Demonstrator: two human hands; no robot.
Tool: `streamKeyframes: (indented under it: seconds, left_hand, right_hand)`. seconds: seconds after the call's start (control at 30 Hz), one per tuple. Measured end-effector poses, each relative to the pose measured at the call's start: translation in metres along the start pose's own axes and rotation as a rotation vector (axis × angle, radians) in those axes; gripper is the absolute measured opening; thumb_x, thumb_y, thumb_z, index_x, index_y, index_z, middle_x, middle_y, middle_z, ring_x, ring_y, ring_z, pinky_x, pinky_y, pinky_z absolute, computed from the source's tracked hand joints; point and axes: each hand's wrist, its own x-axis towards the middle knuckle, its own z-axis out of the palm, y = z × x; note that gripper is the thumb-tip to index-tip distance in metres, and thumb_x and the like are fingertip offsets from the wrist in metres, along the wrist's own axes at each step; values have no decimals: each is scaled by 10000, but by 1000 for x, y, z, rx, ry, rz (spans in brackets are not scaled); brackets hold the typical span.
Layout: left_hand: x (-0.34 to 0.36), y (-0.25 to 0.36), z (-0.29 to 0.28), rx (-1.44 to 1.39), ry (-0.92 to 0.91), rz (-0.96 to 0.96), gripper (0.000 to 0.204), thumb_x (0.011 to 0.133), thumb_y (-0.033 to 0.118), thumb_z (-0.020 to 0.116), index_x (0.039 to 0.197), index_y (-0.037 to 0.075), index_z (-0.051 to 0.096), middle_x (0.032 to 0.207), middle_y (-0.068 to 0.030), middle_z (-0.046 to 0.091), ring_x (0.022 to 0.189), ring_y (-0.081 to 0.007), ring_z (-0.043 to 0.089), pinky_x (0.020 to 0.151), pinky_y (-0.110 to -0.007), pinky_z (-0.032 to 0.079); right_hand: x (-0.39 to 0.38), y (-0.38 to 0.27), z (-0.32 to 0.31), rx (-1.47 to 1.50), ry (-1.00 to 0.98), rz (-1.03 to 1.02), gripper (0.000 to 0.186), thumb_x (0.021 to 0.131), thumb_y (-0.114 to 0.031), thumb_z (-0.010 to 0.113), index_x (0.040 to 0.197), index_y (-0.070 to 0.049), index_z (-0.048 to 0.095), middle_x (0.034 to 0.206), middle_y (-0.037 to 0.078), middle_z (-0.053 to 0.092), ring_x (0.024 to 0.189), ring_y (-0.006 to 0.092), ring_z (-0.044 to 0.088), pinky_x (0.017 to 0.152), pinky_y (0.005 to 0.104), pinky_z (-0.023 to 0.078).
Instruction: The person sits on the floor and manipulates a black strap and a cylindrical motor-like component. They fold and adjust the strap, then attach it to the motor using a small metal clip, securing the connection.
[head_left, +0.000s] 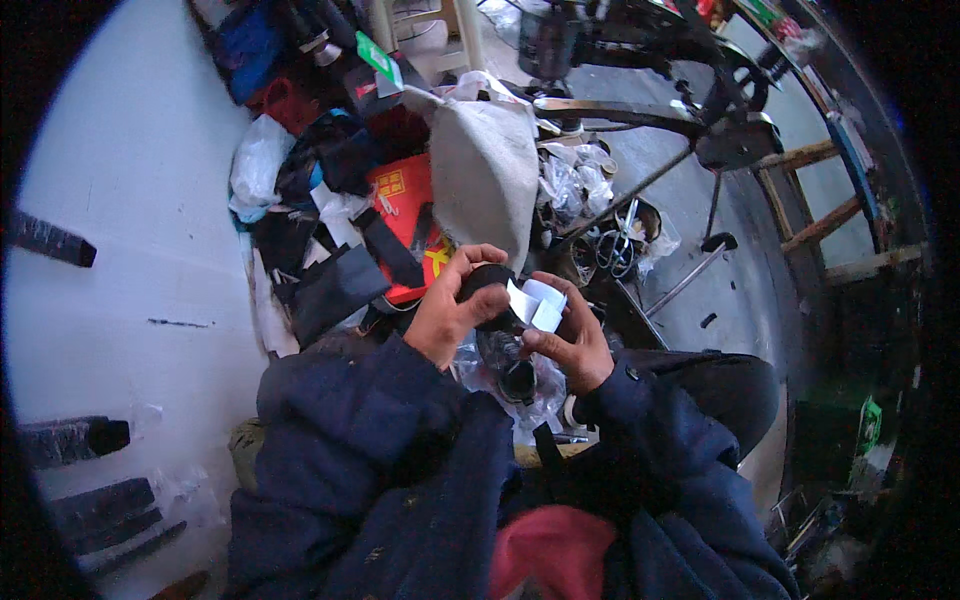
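My left hand [448,318] is closed around a dark, rounded piece [487,278], its thumb pressed on the near side. Opposite it, my right hand [578,342] grips a small white folded paper [545,304] between thumb and fingers. One flap of the paper meets the dark piece, and both hands work close together above my lap. Just below them lies a clear plastic bag [545,395] with a dark, hollow-ended object [517,380] on it. What exactly the dark piece is, I cannot tell.
A pale cloth sack [485,165] stands beyond my hands, beside a red bag [402,190] and black scraps. Scissors [622,240] sit at the right among plastic bags. A black machine [735,140] on metal legs stands at the far right. The white wall [130,300] borders the left.
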Motion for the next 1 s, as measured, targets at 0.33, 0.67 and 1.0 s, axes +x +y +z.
streamKeyframes:
  seconds: [0.33, 0.67, 1.0]
  left_hand:
    - [13, 10, 27, 411, -225, -26, 594, 756, 72, 807, 1286, 81, 540, 1177, -63, 594, 1084, -153, 575, 972, -306, 466]
    - [14, 15, 26, 899, -277, 173, 480, 689, 61, 718, 1154, 46, 603, 1062, -122, 584, 1025, -279, 610, 944, -348, 465]
    - [13, 13, 19, 1052, -189, 334, 365, 669, 38, 695, 1028, 73, 640, 987, -156, 534, 946, -369, 605, 846, -417, 513]
  right_hand:
    - [-6, -3, -33, 223, 15, 223, 589, 840, -246, 775, 1309, -68, 467, 1140, 85, 600, 1010, 196, 644, 813, 357, 585]
    - [1, 2, -36, 361, 58, 365, 404, 836, -122, 708, 1191, -59, 524, 994, 109, 621, 797, 253, 686, 591, 400, 585]
    - [4, 9, -42, 440, 70, 287, 421, 823, -243, 652, 1190, -66, 548, 978, 117, 624, 786, 248, 641, 596, 393, 544]
